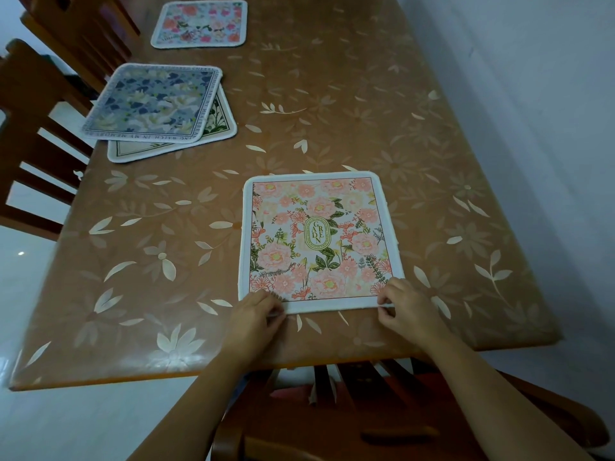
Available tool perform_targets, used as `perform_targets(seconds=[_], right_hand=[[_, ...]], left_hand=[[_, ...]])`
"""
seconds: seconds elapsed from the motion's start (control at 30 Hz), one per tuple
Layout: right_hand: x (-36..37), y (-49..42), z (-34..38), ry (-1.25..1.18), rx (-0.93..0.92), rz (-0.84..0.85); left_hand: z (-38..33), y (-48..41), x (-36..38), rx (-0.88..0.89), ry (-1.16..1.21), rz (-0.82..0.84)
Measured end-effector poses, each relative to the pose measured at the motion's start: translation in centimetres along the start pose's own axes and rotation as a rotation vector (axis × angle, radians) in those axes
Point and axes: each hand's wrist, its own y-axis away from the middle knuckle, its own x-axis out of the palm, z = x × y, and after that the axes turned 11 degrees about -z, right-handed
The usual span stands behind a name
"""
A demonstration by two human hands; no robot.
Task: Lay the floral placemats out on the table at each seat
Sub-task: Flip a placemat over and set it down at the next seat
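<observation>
Pink-flowered placemat point(319, 241) on brown leaf-patterned table point(432, 161).

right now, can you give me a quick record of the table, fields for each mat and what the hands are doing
table: brown floral cover
pink garden mat: flat at near end, in front of near chair
left hand: pinching the mat's near left corner
right hand: pinching the mat's near right corner
blue mat: left side, lying on top of another mat
green-bordered mat: under the blue mat, mostly hidden
far pink mat: far left, lying alone
left chairs: along left edge
</observation>
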Motion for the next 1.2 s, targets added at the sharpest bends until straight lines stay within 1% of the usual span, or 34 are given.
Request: perform_targets(seconds=[0.3, 0.47, 0.6, 0.67, 0.77, 0.8, 0.87, 0.97, 1.07, 1.2], right_hand=[[-0.6, 0.6, -1.2, 0.047, 0.046, 0.045], [-1.0, 0.5, -1.5, 0.059, 0.133, 0.166], [-1.6, 0.1, -1.6, 0.06, 0.122, 0.271], [-1.9, 0.0, -1.7, 0.058, 0.11, 0.3], [-2.1, 0.4, -1.7, 0.116, 0.086, 0.337], [-2.1, 0.8, -1.6, 0.139, 0.076, 0.331], [-2.1, 1.5, -1.6, 0.169, 0.063, 0.263], [-2.0, 1.8, -1.5, 0.15, 0.063, 0.173], [-1.8, 1.4, -1.5, 0.179, 0.049, 0.185], [-1.5, 1.4, -1.4, 0.169, 0.039, 0.151]], left_hand=[[-1.0, 0.0, 0.2, 0.052, -0.01, 0.034], [-0.8, 0.0, 0.1, 0.072, 0.026, 0.071], [-0.6, 0.1, 0.1, 0.083, 0.029, 0.072], [-0.6, 0.1, 0.1, 0.085, 0.033, 0.071], [-0.6, 0.3, 0.2, 0.065, 0.041, 0.066], [-0.6, 0.3, 0.2, 0.06, 0.042, 0.063], [-0.6, 0.3, 0.3, 0.059, 0.04, 0.063], [-0.5, 0.3, 0.3, 0.045, 0.041, 0.048], [-0.5, 0.6, 0.4, 0.034, 0.03, 0.024], [-0.2, 0.9, 0.1, -0.001, -0.016, 0.027]])
